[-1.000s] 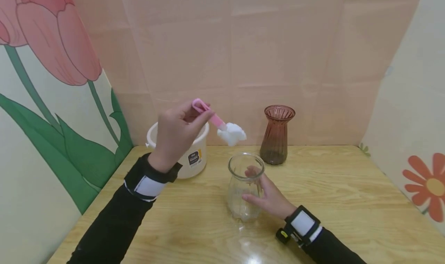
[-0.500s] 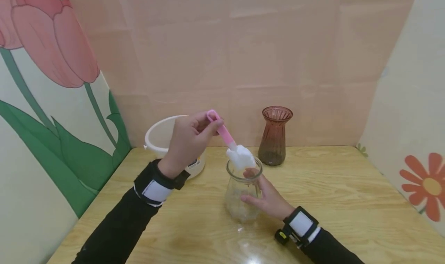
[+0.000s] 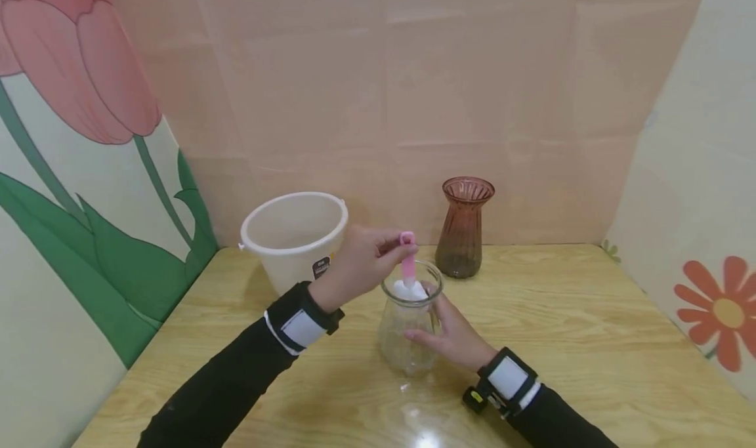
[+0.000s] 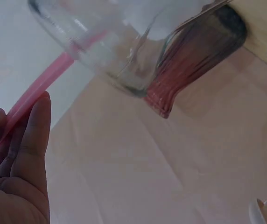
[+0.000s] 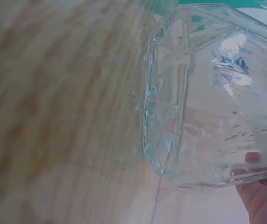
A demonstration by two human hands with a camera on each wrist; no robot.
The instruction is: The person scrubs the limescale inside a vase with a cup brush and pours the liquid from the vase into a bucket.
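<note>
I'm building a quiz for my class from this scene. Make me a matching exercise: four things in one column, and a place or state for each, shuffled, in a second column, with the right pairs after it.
Things:
1. clear glass jar
2. pink-handled brush
3. white bucket
4. brown ribbed vase

Places or states:
A. stands at the back of the table, by the wall, untouched
B. gripped at its side by the right hand
C. stands behind the left hand, at the table's back left
D. pinched by the left hand, white head in the jar's mouth

Pairs: 1-B, 2-D, 3-C, 4-A
</note>
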